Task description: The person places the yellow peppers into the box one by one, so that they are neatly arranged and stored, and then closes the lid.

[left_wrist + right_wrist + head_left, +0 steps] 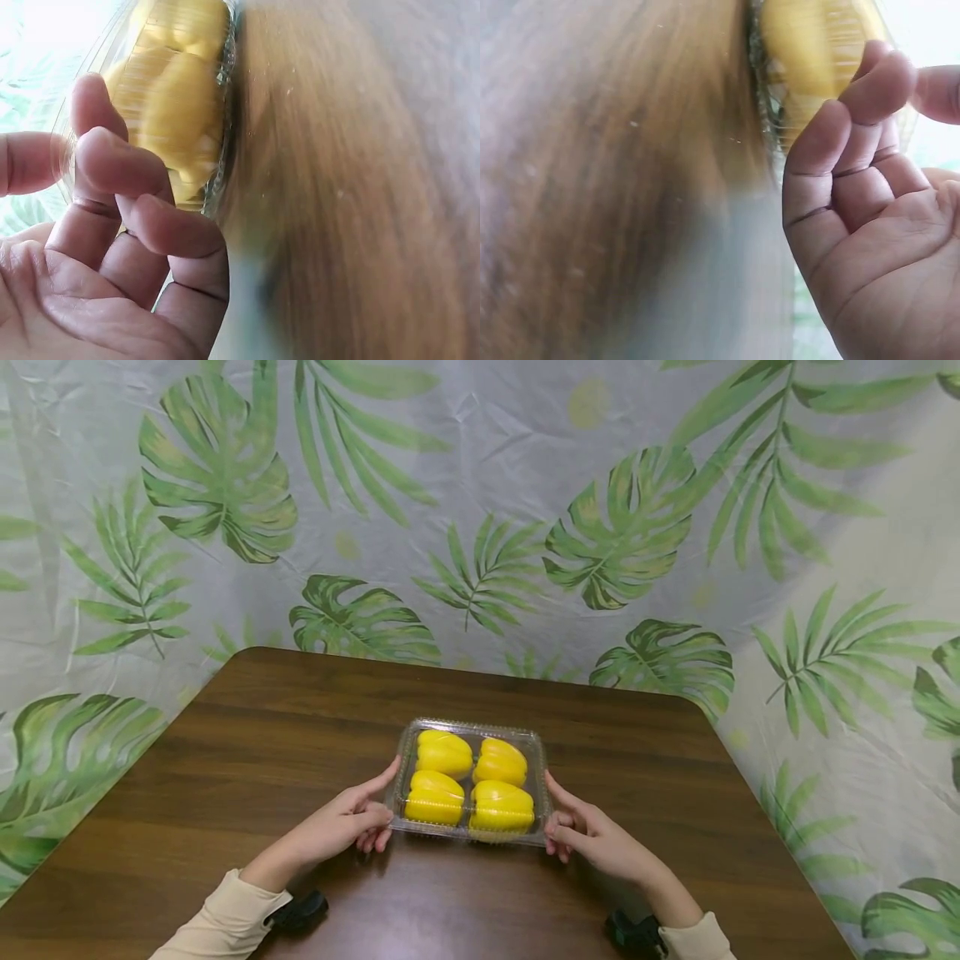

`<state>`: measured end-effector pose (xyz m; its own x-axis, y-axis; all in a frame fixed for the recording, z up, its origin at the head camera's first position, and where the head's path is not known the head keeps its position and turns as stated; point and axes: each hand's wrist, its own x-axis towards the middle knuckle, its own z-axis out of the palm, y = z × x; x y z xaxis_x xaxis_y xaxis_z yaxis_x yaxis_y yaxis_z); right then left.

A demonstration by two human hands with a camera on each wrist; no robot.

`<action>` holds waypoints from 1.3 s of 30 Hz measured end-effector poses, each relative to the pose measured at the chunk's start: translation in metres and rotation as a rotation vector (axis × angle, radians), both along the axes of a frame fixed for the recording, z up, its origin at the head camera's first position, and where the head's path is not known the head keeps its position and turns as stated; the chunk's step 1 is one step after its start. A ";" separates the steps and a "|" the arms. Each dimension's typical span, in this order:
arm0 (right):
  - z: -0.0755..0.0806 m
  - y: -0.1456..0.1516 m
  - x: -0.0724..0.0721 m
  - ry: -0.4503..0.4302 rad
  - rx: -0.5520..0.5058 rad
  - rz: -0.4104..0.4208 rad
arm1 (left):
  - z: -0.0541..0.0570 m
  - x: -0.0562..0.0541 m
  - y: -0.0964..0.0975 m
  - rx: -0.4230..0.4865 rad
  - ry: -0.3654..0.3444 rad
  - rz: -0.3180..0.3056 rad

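Note:
A clear plastic clamshell box (536,752) with a ribbed edge holds several yellow bell peppers (501,806), set in two rows. My left hand (337,827) grips the box's left side near its front corner, index finger stretched along that side. At the opposite side my right hand (600,839) holds the front right corner in much the same way. Both wrist views show the thumb and curled fingers at the box's edge; the yellow peppers (180,105) appear blurred through the plastic. Whether the box touches the table or hangs slightly above it, I cannot tell.
Beneath everything is a dark brown wooden table (300,718) with rounded far corners. A pale cloth (495,460) printed with green leaves hangs behind and beside it. Dark wrist devices (300,912) sit at both cream sleeves.

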<state>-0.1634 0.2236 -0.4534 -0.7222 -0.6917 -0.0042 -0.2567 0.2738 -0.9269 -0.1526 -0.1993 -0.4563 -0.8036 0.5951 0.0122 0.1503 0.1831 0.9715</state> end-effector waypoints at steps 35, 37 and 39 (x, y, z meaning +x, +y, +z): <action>-0.013 -0.004 0.002 -0.072 -0.105 -0.012 | -0.009 0.006 0.006 0.137 0.008 0.061; -0.014 -0.003 0.002 -0.081 -0.113 -0.006 | -0.009 0.006 0.007 0.138 0.013 0.060; -0.014 -0.003 0.001 -0.089 -0.116 0.000 | -0.010 0.006 0.007 0.139 0.017 0.061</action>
<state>-0.1619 0.2209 -0.4678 -0.7229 -0.6908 0.0121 -0.1722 0.1631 -0.9715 -0.1461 -0.1927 -0.4659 -0.8373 0.5366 0.1046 0.1593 0.0563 0.9856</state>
